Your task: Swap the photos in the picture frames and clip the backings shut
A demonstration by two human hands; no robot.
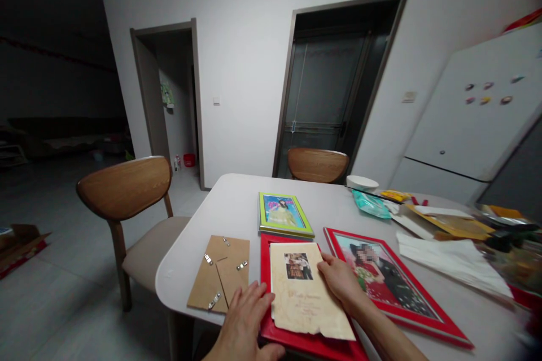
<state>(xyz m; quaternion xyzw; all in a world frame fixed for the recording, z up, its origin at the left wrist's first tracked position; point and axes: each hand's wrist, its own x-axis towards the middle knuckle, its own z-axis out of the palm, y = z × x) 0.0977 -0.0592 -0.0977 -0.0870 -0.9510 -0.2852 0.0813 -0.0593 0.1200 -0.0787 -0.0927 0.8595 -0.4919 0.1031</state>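
A cream paper sheet with a small photo (302, 293) lies on a red picture frame (266, 259) at the table's near edge. My left hand (245, 316) rests flat on the frame's left side, fingers spread beside the sheet. At the sheet's right edge my right hand (341, 282) lies with fingers extended, touching the paper. A brown frame backing board (220, 271) with metal clips lies to the left. Behind is a green-framed picture (283, 213); to the right, a large red-framed photo (392, 282).
The white table (231, 203) carries a white bowl (362, 183), a teal packet (371, 204), envelopes and white paper (453, 259) at the right. Wooden chairs stand at the left (127, 192) and the far side (317, 163). A fridge (478, 118) is on the right.
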